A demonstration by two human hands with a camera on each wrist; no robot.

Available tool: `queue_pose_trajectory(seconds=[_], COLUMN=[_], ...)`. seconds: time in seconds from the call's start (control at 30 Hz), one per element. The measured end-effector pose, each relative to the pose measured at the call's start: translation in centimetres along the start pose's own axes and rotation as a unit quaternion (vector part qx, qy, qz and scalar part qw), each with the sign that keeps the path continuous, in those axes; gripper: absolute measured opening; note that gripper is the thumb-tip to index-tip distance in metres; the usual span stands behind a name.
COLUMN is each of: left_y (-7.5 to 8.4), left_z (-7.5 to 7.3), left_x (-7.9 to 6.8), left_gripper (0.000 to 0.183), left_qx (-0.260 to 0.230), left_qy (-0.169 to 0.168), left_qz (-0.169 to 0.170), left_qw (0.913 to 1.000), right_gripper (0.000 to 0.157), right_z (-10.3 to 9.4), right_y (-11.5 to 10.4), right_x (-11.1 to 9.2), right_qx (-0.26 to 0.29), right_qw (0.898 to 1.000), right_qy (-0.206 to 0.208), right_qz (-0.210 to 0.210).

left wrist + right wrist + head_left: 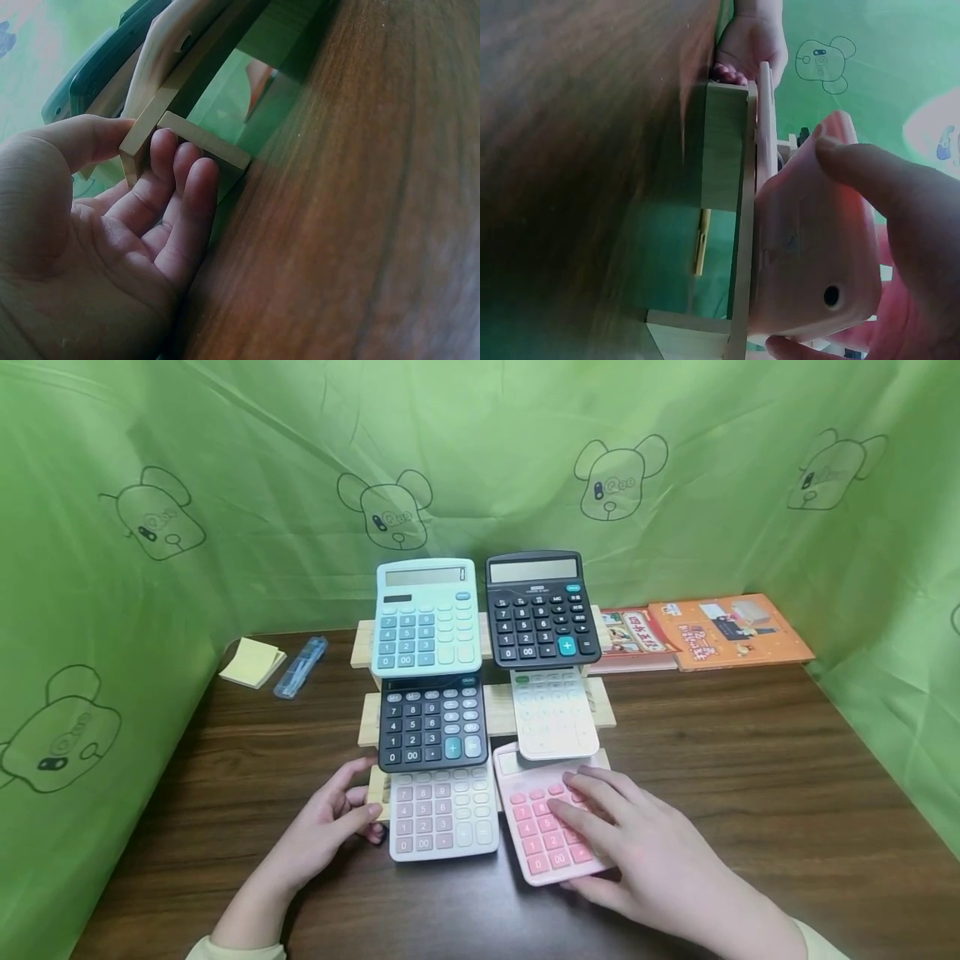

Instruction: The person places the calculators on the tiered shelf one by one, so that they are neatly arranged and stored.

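My left hand (pixel 333 818) grips the lower left end of a stepped wooden rack (pixel 377 793); the left wrist view has the thumb on the outer edge of its board (pixel 142 139) and the fingers curled beneath. My right hand (pixel 652 852) holds a pink calculator (pixel 536 835) by its right side, fingers over the keys and thumb at the bottom edge. That calculator stands tilted at the rack's lower right, its back (pixel 817 247) facing the right wrist camera. Left of it on the same tier leans a pale calculator with mauve keys (pixel 444 814).
Higher on the rack stand a mint calculator (pixel 427 618), a black one (pixel 543 610), a dark one (pixel 432 722) and a white one (pixel 555 714). Sticky notes (pixel 252 662) and a blue translucent case (pixel 301 668) lie back left, books (pixel 731 631) back right. Green cloth (pixel 495 435) surrounds the table.
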State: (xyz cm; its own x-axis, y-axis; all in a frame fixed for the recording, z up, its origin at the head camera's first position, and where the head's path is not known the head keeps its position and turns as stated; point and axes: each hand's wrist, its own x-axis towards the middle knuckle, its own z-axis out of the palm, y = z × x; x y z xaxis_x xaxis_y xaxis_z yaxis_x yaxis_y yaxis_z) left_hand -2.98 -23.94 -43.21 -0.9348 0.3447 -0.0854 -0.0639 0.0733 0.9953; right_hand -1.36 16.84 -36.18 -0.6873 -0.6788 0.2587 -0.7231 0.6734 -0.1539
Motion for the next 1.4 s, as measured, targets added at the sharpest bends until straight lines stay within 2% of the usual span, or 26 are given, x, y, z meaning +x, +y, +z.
queue_pose_trajectory(seconds=[0.17, 0.4, 0.53, 0.87, 1.2, 1.4], left_y=[-0.1, -0.2, -0.1, -0.1, 0.1, 0.1], left_z=[0.1, 0.0, -0.1, 0.0, 0.1, 0.1], left_x=[0.0, -0.1, -0.1, 0.0, 0.0, 0.0], left_gripper=[0.056, 0.056, 0.056, 0.057, 0.058, 0.058], left_qx=[-0.001, -0.002, -0.003, -0.003, -0.006, -0.004], left_qy=[-0.001, -0.004, 0.0, -0.004, 0.004, 0.003], left_qz=[-0.002, 0.005, 0.007, 0.003, -0.004, -0.009], left_qw=[1.0, 1.0, 1.0, 1.0, 1.0, 0.9999], right_gripper=[0.069, 0.08, 0.08, 0.074, 0.081, 0.079], right_z=[0.4, 1.6, 2.2, 1.9, 2.5, 2.5], right_y=[0.4, 0.2, -0.1, -0.2, -0.6, -0.7], right_x=[0.1, -0.5, -0.4, -0.1, 0.3, 0.6], right_qx=[0.011, 0.008, -0.001, -0.003, -0.02, -0.033], right_qw=[0.999, 1.0, 1.0, 1.0, 0.999, 0.999], right_qy=[0.033, 0.017, 0.012, 0.018, 0.04, 0.021], right_qz=[0.012, 0.007, 0.003, 0.018, 0.027, 0.031])
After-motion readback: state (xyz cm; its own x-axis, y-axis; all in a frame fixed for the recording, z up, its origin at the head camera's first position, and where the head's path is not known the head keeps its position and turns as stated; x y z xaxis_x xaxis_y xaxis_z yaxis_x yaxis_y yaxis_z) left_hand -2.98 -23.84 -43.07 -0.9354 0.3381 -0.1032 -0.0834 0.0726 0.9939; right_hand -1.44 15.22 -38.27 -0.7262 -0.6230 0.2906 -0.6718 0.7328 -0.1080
